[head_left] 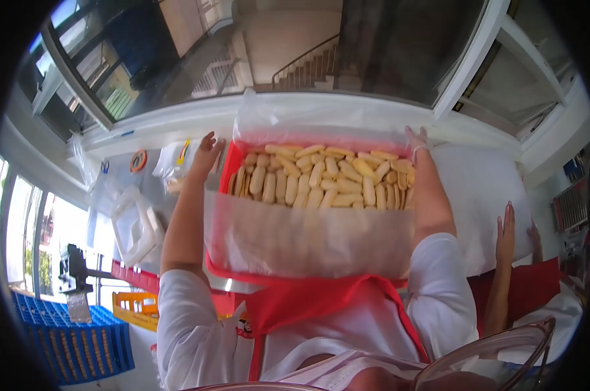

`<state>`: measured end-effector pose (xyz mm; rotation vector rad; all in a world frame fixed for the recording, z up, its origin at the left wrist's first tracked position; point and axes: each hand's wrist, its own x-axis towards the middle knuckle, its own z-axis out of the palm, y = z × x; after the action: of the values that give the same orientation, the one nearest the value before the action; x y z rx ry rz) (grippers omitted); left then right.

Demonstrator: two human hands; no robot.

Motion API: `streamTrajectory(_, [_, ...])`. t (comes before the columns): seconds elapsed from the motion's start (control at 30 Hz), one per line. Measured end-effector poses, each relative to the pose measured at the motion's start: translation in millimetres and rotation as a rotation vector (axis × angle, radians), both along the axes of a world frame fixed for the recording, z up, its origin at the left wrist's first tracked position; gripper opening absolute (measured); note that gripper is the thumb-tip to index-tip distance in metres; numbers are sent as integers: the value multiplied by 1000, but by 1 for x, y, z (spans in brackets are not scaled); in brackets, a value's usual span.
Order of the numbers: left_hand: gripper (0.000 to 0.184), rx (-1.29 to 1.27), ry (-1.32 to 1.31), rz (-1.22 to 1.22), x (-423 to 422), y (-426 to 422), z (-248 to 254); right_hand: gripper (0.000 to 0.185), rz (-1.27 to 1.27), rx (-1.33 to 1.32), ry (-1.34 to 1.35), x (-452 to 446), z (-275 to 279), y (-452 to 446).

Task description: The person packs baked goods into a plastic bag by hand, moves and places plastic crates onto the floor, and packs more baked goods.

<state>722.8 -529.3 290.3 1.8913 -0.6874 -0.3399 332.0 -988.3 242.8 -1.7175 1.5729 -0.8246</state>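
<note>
In front of me stands a red crate (227,171) lined with clear plastic sheet (295,238). It is filled with many pale, finger-shaped biscuits (316,174). The near flap of the sheet covers the biscuits closest to me, and the far flap stands up against the window ledge. My left hand (207,155) is just outside the crate's far left corner, fingers apart, with nothing visible in it. At the far right corner, my right hand (417,137) is raised beside the plastic, fingers spread; it seems to have a clear glove on.
A co-worker's hand (505,228) is at the right, near a white-covered surface (480,195). Left of the crate are a roll of tape (138,160), a plastic bag (171,166) and a white frame (135,225). Blue crates (80,352) and a yellow crate (135,307) stand lower left.
</note>
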Motion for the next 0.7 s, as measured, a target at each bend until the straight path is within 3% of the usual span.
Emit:
streamTrajectory(0.07, [75,-18,249,31,8,-38,-1,80,-63,47,-19,5,5,2])
streamTrajectory(0.17, [92,111,326,13,56,-81,-46,78,-63,176,-65,3,10,6])
streamTrajectory(0.23, [69,39,288,-1,66,-100,-56,69,-9,215,-132,2,16,10])
streamTrajectory(0.3, [58,-90,237,-135,88,-110,-78,72,169,439,-167,-6,16,-9])
streamTrajectory(0.33, [41,-9,174,-61,81,-107,-64,74,259,554,-187,-8,18,-11])
streamTrajectory(0.43, [33,-234,274,-328,60,-78,-26,59,280,323,-358,-33,34,13])
streamTrajectory(0.5, [25,-37,35,-332,32,-41,9,29,297,101,-238,-63,29,31])
streamTrajectory(0.53, [23,232,-197,-327,29,-24,12,19,328,4,-189,-77,27,43])
streamTrajectory(0.6, [23,324,-354,-434,21,9,-17,17,504,-135,-154,-99,32,88])
streamTrajectory(0.67, [25,414,-559,-550,11,26,-33,19,799,172,-244,-144,-53,52])
streamTrajectory(0.7, [27,459,-685,-608,3,29,-38,21,830,249,-178,-151,-61,54])
